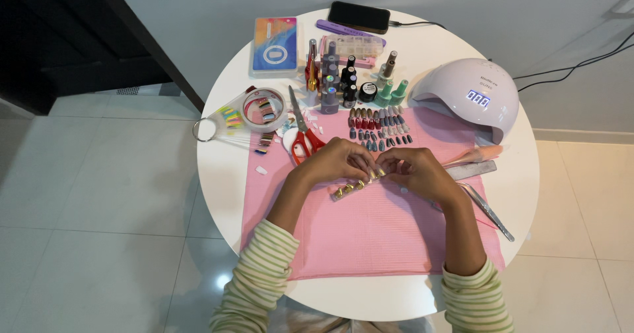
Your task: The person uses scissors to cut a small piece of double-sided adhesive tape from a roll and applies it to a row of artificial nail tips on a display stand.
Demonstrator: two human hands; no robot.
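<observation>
Both hands meet over a pink mat [376, 231] on a round white table [224, 168]. My left hand [333, 161] and my right hand [416, 171] together pinch a clear strip [356, 185] that carries several gold artificial nail tips; the strip slants down to the left onto the mat. Fingers are curled around its upper end, so the exact grip is partly hidden. Rows of dark, red and grey nail tips [380, 130] lie on the mat just beyond the hands.
Red-handled scissors [302, 135] lie left of the hands. Several polish bottles [343, 82], a white nail lamp [469, 95], a phone [358, 17], a colour-swatch ring [244, 116], a file [472, 170] and tweezers [489, 207] surround the mat.
</observation>
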